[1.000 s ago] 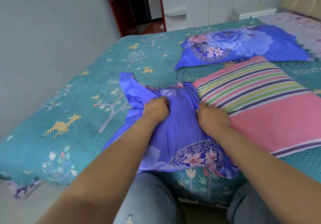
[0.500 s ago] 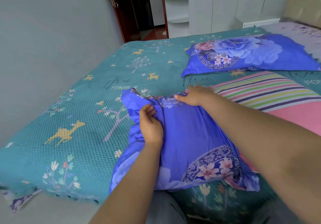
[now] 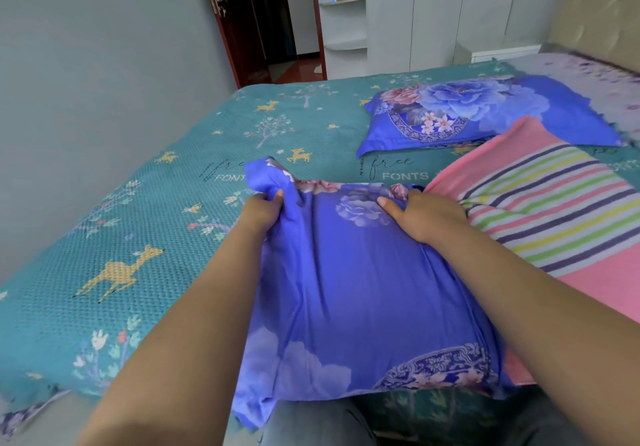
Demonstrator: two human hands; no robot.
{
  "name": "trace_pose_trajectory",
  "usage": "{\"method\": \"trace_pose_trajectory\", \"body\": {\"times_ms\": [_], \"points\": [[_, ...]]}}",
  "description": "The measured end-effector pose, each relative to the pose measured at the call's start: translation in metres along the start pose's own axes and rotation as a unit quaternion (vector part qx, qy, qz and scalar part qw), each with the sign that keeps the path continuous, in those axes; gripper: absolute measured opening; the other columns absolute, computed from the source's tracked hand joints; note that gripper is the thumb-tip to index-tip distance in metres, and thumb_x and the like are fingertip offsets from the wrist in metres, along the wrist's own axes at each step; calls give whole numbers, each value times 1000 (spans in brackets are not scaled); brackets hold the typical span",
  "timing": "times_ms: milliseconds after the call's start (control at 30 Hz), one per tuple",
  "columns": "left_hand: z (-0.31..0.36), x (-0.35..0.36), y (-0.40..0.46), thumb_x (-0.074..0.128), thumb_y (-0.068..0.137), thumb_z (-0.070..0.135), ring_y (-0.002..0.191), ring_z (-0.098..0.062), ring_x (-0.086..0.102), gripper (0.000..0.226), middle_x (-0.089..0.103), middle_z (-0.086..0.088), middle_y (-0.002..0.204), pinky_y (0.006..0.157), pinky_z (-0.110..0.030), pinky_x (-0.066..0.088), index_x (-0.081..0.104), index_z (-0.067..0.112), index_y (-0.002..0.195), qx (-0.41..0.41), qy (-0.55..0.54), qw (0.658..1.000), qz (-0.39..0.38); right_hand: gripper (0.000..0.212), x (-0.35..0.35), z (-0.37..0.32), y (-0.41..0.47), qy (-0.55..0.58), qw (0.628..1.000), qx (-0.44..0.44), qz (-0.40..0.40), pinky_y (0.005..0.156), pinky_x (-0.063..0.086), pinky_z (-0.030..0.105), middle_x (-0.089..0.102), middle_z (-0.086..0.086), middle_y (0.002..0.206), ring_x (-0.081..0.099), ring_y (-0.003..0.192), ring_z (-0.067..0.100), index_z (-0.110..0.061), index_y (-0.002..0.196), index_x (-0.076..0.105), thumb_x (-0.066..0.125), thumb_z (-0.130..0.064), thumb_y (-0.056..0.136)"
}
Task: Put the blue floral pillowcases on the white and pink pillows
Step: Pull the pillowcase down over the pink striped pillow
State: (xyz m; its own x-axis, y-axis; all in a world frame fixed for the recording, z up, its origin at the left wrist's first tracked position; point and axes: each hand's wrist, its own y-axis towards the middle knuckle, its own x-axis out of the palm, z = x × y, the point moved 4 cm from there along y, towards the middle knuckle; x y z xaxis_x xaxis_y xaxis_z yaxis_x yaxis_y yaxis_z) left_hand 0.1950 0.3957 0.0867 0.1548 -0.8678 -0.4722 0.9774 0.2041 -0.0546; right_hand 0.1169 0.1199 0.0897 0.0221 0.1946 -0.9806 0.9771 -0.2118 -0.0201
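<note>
Since the frame half a second before, both hands had shifted to the far edge of the blue floral pillowcase [image 3: 353,289], the left hand travelling up from mid-fabric to the far left corner and the right hand settling lower on the far right of the opening.

That pillowcase lay at the near edge of the bed, drawn over the near end of the pink striped pillow [image 3: 550,224], whose uncovered part extended to the right and away. The case's near left corner hung over the bed edge.

The left hand [image 3: 261,211] was clenched on a bunched fold at the case's far left corner, thumb on top. The right hand [image 3: 427,215] grasped the gathered hem at the far right, fingers curled over the edge, thumb lying across the blue cloth.

A second pillow in a blue floral case [image 3: 485,113] lay farther back on the bed, apart from the striped one. Both rested on the teal bedspread [image 3: 138,237] printed with deer and trees. Beyond stood a grey wall [image 3: 86,64] at left, a dark red door [image 3: 239,23] standing open, and white cupboards [image 3: 433,12].
</note>
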Motion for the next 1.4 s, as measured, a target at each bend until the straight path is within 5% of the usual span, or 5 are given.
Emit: {"method": "trace_pose_trajectory", "body": {"times_ms": [367, 500, 667, 1033, 1400], "points": [[70, 7, -56, 59, 91, 23, 67, -16, 40, 16, 53, -2, 74, 55, -23, 37, 57, 12, 80, 56, -241, 969, 9, 59, -79, 11, 12, -86, 987, 11, -133, 107, 30, 33, 32, 12, 151, 43, 124, 23, -8, 141, 39, 22, -48, 101], [81, -6, -90, 52, 93, 44, 64, -13, 48, 31, 56, 2, 74, 54, -18, 42, 56, 14, 88, 82, -346, 934, 32, 29, -89, 14, 23, 138, 986, 30, -86, 58, 34, 25, 54, 13, 81, 47, 67, 24, -9, 67, 51, 56, -28, 89], [98, -35, -112, 40, 99, 34, 66, -15, 48, 30, 53, 4, 70, 53, -17, 43, 52, 17, 78, 108, -350, 927, 84, 36, -108, 21, 9, 384, 920, 76, 28, 59, 36, 28, 52, 3, 43, 44, 57, 21, -8, 62, 51, 55, -29, 91], [127, -127, -85, 51, 90, 28, 57, -12, 41, 21, 50, 0, 73, 41, -15, 37, 55, 8, 89, 91, -256, 951, 146, 40, -245, 61, -56, 177, 930, 55, 316, 71, 37, 33, 60, 15, 93, 56, 92, 35, -8, 84, 60, 56, -47, 88], [41, -75, -91, 43, 94, 53, 81, -23, 60, 45, 62, -3, 87, 81, -35, 49, 60, 12, 86, -18, -272, 961, 53, 76, -167, 99, -65, 133, 987, 82, 26, 90, 40, 35, 54, 17, 129, 54, 114, 29, -7, 116, 60, 46, -73, 80]]}}
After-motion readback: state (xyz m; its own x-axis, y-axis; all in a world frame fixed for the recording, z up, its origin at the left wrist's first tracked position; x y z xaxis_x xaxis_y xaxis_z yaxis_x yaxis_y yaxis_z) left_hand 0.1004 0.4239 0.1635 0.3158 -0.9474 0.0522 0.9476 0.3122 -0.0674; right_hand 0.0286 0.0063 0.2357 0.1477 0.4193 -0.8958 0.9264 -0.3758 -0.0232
